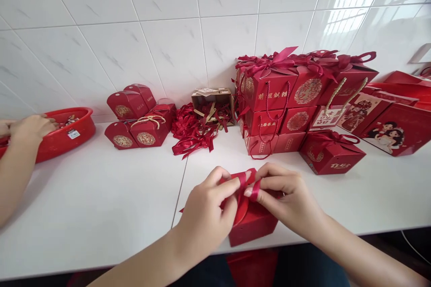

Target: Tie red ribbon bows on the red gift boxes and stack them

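A red gift box [254,224] stands near the table's front edge, right in front of me. Both hands are over its top, where a dark-pink satin ribbon [256,190] runs between my fingers. My left hand [210,208] pinches one part of the ribbon with thumb and forefinger, its back covering the left side of the box. Opposite it, my right hand [291,197] grips another loop of the same ribbon between thumb and fingertips. Part of the box lid is hidden beneath the hands.
Stacked ribbon-tied red boxes [279,121] stand against the wall, with a single tied box [332,154] in front. Loose ribbons [191,132] lie beside an open carton [215,107]. Smaller boxes [141,121] are further left. Another person's hand [32,128] reaches into a red basin [67,143].
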### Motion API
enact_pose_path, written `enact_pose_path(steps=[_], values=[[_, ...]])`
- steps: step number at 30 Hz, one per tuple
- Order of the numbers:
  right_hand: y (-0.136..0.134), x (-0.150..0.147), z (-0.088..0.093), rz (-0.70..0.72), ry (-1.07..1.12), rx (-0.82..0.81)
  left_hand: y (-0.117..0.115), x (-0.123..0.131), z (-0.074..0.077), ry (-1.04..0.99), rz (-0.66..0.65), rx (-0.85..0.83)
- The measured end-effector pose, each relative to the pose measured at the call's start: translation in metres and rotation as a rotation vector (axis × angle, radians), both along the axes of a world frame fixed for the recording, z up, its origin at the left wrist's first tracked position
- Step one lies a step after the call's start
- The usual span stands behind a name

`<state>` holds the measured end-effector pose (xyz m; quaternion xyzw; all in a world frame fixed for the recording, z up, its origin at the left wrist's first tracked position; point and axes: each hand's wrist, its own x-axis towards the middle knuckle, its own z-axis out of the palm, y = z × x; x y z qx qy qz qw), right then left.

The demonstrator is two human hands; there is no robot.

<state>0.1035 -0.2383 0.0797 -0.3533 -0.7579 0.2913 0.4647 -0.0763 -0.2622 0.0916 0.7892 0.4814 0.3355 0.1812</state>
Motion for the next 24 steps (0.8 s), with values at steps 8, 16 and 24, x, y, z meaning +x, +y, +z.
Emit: enact_pose_path(steps=[8, 16, 24], values=[[0.009, -0.007, 0.000, -0.014, -0.071, -0.331, 0.011, 0.000, -0.026, 0.042, -0.069, 0.238], [0.022, -0.001, 0.018, 0.198, -0.275, -0.428, 0.031, -0.017, -0.023, -0.090, -0.365, 0.138], [0.025, 0.027, 0.016, 0.088, -0.417, -0.267, 0.030, -0.034, -0.010, -0.039, -0.064, 0.016]])
